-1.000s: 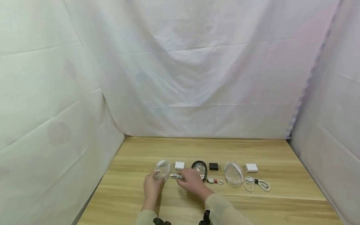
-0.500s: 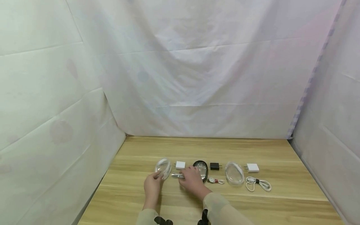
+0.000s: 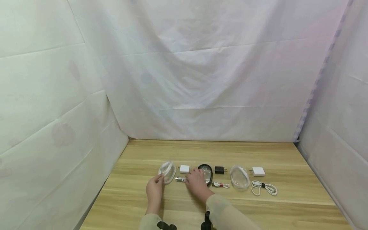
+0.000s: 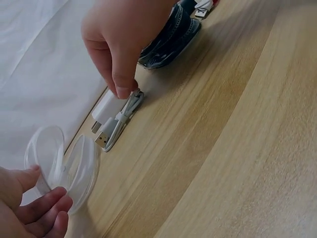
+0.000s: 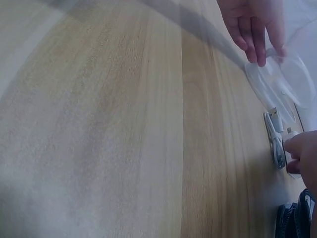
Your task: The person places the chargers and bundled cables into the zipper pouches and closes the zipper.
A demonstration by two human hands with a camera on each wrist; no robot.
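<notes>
My left hand (image 4: 29,208) grips a clear pouch (image 4: 81,168) with a whitish rim, thumb on one side and fingers on the other. Its two halves stand apart like a clamshell in the left wrist view. To its right, my right hand (image 3: 198,182) is low over the table, pinching the looped end of a bundled white USB cable (image 4: 119,124). That cable's metal plug points toward the pouch. Right behind the cable lies a white charger (image 3: 184,169), partly covered by the right hand in the right wrist view (image 5: 302,153).
A black-rimmed clear pouch (image 3: 211,174) sits just beyond the right hand. Farther right are a black charger (image 3: 219,170), a cable with a red tie (image 3: 220,185), another clear pouch (image 3: 240,177), a white charger (image 3: 258,171) and a white cable with a black tie (image 3: 264,187). White cloth (image 3: 201,95) hangs behind.
The left fingers have drawn together on the clear pouch, and its halves have parted. My right hand has shifted only slightly, staying by the USB cable.
</notes>
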